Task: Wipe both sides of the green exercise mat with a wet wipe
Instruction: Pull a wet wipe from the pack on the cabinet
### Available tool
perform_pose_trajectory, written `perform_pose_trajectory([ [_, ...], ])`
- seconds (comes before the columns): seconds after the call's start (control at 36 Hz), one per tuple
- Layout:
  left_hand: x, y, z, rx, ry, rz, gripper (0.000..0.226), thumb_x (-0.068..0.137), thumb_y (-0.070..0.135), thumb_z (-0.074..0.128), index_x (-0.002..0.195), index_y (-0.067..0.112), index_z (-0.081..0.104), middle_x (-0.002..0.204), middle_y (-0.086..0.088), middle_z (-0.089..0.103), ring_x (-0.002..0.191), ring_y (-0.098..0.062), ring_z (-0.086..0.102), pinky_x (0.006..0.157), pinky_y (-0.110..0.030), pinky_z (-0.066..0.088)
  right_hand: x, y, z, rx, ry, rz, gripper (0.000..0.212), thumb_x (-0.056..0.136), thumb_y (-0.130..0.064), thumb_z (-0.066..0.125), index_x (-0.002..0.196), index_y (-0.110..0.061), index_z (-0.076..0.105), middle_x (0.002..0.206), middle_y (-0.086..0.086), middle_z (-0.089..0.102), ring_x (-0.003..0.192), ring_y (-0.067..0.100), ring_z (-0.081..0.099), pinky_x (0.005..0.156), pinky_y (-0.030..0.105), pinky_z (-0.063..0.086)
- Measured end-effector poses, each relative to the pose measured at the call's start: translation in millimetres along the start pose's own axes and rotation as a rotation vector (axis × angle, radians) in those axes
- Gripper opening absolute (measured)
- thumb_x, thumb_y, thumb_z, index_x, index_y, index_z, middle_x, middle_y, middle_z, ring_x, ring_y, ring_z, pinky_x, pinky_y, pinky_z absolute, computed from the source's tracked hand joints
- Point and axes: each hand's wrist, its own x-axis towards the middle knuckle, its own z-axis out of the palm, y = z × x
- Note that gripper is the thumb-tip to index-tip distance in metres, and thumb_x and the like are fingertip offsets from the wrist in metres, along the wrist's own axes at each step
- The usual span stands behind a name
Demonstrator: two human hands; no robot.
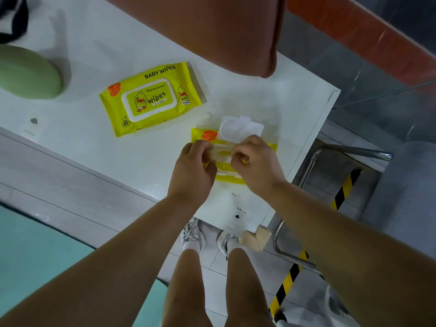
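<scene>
On the white table (82, 142), both hands (192, 166) (256, 161) at the open wipes pack (236, 138).

White table (94, 147) (glossy), grey floor (377, 74)

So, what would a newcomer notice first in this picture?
First, the closed yellow wipes pack lying flat in the middle of the white table. Nearer the person, the left hand and right hand work at a second pack with its white lid flipped open. A rolled green mat lies far left.
</scene>
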Motion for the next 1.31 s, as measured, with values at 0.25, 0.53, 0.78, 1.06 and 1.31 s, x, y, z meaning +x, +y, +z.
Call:
perform_pose_trajectory([
  [0.25, 2.8, -4.9, -2.4, 0.066, -0.061, 0.013, 0.039, 0.085, -0.003, 0.052, 0.116, 0.016, 0.066, 0.103, -0.002, 0.048, 0.084, -0.017, 0.054, 0.077, -0.018, 0.039, 1.3, -13.2, -14.6, 0.426, 0.112, 0.349, 0.022, 0.081, -0.010, 0.054, 0.064, -0.019, 0.065, 0.068, -0.011, 0.060, 0.059, 0.003, 0.051, 0.058, 0.024, 0.043],
  [0.53, 0.9, -3.1, -3.0, 0.076, -0.077, -0.028, 0.040, 0.089, 0.001, 0.049, 0.123, 0.017, 0.062, 0.110, -0.006, 0.049, 0.094, -0.022, 0.057, 0.085, -0.027, 0.045, 5.9, 0.3, -33.8, 0.674, 0.238, 0.479, 0.020, 0.080, -0.009, 0.047, 0.066, -0.021, 0.053, 0.073, -0.007, 0.051, 0.078, 0.024, 0.050, 0.080, 0.052, 0.054],
  [0.78, 1.0, -2.5, -4.6, 0.070, -0.098, -0.035, 0.040, 0.089, 0.002, 0.048, 0.123, 0.018, 0.061, 0.109, -0.004, 0.047, 0.092, -0.020, 0.056, 0.082, -0.026, 0.044, -13.1, -2.1, -40.3, -0.129, -0.106, 0.219, 0.035, 0.088, -0.037, 0.060, 0.062, -0.017, 0.049, 0.069, -0.004, 0.046, 0.062, 0.014, 0.045, 0.055, 0.027, 0.035],
  [1.06, 2.0, -7.0, -5.4, 0.074, -0.102, 0.020, 0.036, 0.089, 0.001, 0.052, 0.121, 0.014, 0.063, 0.105, -0.006, 0.048, 0.089, -0.024, 0.057, 0.081, -0.028, 0.046, -10.7, 10.3, -15.2, -0.444, -0.167, -0.160, 0.017, 0.091, -0.012, 0.055, 0.103, -0.007, 0.065, 0.099, 0.014, 0.051, 0.080, 0.033, 0.055, 0.066, 0.038, 0.050],
  [1.31, 4.1, -11.6, -5.6, 0.080, -0.112, 0.053, 0.033, 0.090, 0.005, 0.056, 0.122, 0.013, 0.063, 0.103, -0.006, 0.050, 0.088, -0.025, 0.058, 0.082, -0.030, 0.048, -1.3, 10.2, -4.1, -0.630, -0.154, -0.269, 0.025, 0.048, 0.002, 0.084, 0.058, -0.009, 0.064, 0.060, 0.006, 0.049, 0.041, 0.026, 0.049, 0.034, 0.019, 0.037],
])
